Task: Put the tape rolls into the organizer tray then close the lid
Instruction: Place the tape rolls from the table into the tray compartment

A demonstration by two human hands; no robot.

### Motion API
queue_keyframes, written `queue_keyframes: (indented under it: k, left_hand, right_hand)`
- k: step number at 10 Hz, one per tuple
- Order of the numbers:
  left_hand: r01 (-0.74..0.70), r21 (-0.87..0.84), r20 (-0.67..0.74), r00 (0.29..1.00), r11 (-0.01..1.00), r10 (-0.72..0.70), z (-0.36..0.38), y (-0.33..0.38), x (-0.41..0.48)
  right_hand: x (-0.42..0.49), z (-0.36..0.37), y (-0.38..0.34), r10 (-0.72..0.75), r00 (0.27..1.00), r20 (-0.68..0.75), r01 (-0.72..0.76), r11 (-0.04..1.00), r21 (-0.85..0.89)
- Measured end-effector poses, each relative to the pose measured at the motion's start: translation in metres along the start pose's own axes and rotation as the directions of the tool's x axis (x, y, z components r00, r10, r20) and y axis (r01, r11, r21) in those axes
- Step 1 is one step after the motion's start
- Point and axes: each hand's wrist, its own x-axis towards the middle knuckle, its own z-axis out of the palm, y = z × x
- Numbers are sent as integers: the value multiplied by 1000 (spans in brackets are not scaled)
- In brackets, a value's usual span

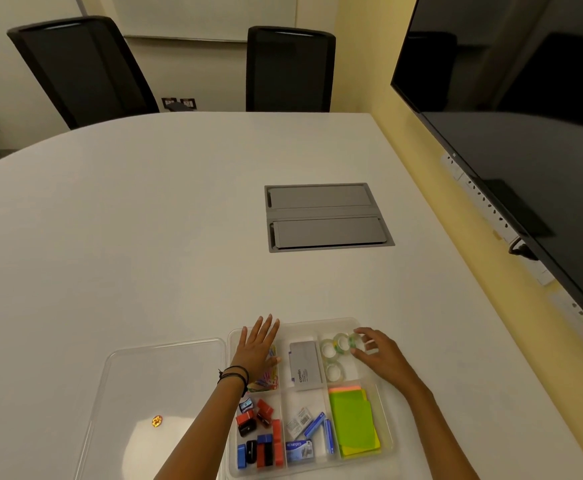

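A clear plastic organizer tray (389, 434) sits at the table's near edge. Its far right compartment holds several clear tape rolls (334, 370). My right hand (378, 355) reaches into that compartment, fingers pinching one greenish tape roll (355, 341) at its far right corner. My left hand (257, 346) lies flat with fingers spread over the tray's far left compartment, on top of colourful clips. The clear lid (144, 386) lies flat on the table, left of the tray, with a small gold sticker on it.
Other compartments hold a grey card box (305, 365), green sticky notes (352, 424), staple boxes (300, 445) and red, blue and black sharpeners (260, 431). A grey cable hatch (328, 216) sits mid-table. Two black chairs stand at the far side, and a wall screen (525, 116) hangs on the right.
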Motion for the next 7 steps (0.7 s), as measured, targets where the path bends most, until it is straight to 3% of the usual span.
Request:
queue_keyframes:
  k: [1, 2, 3, 5, 7]
  left_hand:
    - [1, -3, 2, 1000, 1000, -1, 1, -1, 0]
    - [-2, -6, 3, 1000, 1000, 2, 0, -1, 1]
    - [-2, -4, 0, 1000, 1000, 2, 1, -1, 1]
    - [-2, -15, 2, 1000, 1000, 2, 2, -2, 2]
    - [-3, -19, -1, 1000, 1000, 3, 2, -2, 2]
  right_hand:
    - [-3, 15, -6, -80, 996, 47, 86, 985, -152]
    - [-2, 27, -10, -110, 984, 140, 168, 834, -526]
    - [0, 35, -13, -35, 977, 209, 166, 737, -655]
    - [7, 45, -8, 35, 974, 223, 139, 687, -713]
    - [10, 46, -4, 32, 973, 227, 140, 703, -697]
